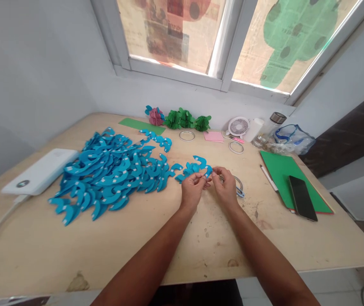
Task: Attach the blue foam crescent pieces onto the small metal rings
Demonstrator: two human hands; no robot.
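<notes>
- Left hand: thumb and fingers drawn together at the tips, pinching a curved blue piece near its lower edge.
- Right hand: fingers curled, thumb and forefinger close together at the right end of the same piece; cannot tell whether they grip it or merely touch it.
- Position of piece: between the two hands, at the fingertips, on the far side of the left fingers. Pale square marks show on blue pieces of this kind.
- Small blue cluster: on the table, just beyond the left hand, slightly to its left.
- Large blue pile: well to the left of the left hand; many similar curved pieces, overlapping.
- Pale blue handle: just beside the right hand, to its right; the remainder of the tool is not clearly visible.
- White power bank: left of the pile, cable attached.
- Black phone: well right of the right hand, partly over a green sheet.
</notes>
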